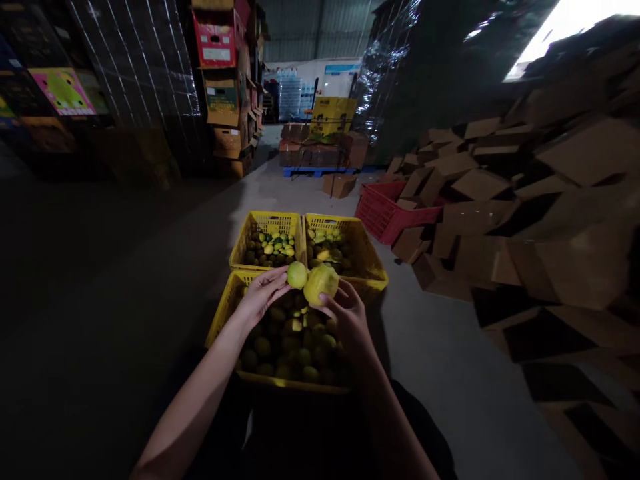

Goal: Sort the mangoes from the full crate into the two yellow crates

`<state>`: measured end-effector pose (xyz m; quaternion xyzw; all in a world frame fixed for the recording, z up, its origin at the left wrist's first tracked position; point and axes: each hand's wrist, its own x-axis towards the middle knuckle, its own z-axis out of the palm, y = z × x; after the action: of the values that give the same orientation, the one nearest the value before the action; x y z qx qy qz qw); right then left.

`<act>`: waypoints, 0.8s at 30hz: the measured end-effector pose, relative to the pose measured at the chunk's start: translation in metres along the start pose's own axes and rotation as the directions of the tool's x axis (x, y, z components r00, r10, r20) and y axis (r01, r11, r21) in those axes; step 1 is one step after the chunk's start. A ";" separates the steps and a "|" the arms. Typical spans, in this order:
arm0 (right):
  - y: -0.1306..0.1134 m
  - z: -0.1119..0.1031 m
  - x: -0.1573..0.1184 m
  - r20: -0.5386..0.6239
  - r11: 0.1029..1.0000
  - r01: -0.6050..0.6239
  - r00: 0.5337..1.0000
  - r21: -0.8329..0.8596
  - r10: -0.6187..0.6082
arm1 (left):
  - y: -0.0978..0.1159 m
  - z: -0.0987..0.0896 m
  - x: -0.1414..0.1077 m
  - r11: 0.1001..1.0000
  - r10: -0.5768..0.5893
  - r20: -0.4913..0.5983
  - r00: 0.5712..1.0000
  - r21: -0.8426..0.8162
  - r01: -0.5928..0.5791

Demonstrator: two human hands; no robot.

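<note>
My left hand [265, 291] pinches a small round yellow-green lemon [297, 275] at its fingertips. Beside it, my right hand [347, 308] grips a larger, lumpy yellow lemon [321, 285]. The two fruits are held close together above the near yellow crate [223, 313], which contains many greenish-yellow fruits [304, 357] in shadow. Behind that stand two more yellow crates: the back left crate [241, 235] holds small yellow and green fruits, and the back right crate [367, 248] has fruit mostly along its left side.
A red crate [383, 217] stands right of the yellow ones, against a large heap of flattened cardboard boxes [480, 220]. Stacked cartons [225, 100] rise at the back left. Farther off, a blue pallet [313, 172] carries boxes, with a loose carton [339, 185] before it.
</note>
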<state>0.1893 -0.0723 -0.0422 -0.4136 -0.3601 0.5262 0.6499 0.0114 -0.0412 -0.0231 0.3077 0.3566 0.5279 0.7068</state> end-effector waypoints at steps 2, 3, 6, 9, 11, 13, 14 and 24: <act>0.003 0.001 0.002 0.001 0.997 -0.056 0.998 0.058 0.056 | 0.000 -0.001 0.000 1.000 -0.011 0.016 1.000 0.021 0.010; 0.005 0.001 0.002 0.009 0.995 -0.072 0.997 0.073 0.072 | 0.000 -0.001 -0.001 0.999 -0.015 0.035 0.999 0.038 0.013; 0.008 0.003 0.003 0.047 0.990 -0.099 0.994 0.097 0.095 | 0.000 -0.002 -0.003 0.997 -0.032 0.032 0.999 0.078 0.029; 0.009 0.005 0.004 0.041 0.979 -0.135 0.991 0.153 0.130 | 0.000 -0.004 -0.003 0.996 -0.058 0.009 0.998 0.065 0.057; 0.008 0.007 0.004 0.034 0.965 -0.161 0.987 0.206 0.158 | 0.001 -0.004 -0.003 0.997 -0.067 0.011 0.998 0.036 0.066; 0.008 0.008 0.005 0.042 0.950 -0.174 0.985 0.258 0.169 | 0.002 -0.004 -0.003 0.997 -0.076 -0.006 0.997 0.011 0.076; 0.008 0.007 0.005 0.047 0.944 -0.174 0.985 0.280 0.167 | 0.003 -0.004 -0.003 0.997 -0.081 -0.024 0.996 0.005 0.081; 0.015 0.001 0.009 0.106 0.924 -0.283 0.959 0.256 0.264 | 0.001 -0.004 -0.001 0.992 -0.099 -0.115 0.988 0.061 0.106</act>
<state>0.1843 -0.0621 -0.0554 -0.3494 -0.2466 0.6696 0.6073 0.0076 -0.0419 -0.0240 0.2825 0.4286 0.4949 0.7011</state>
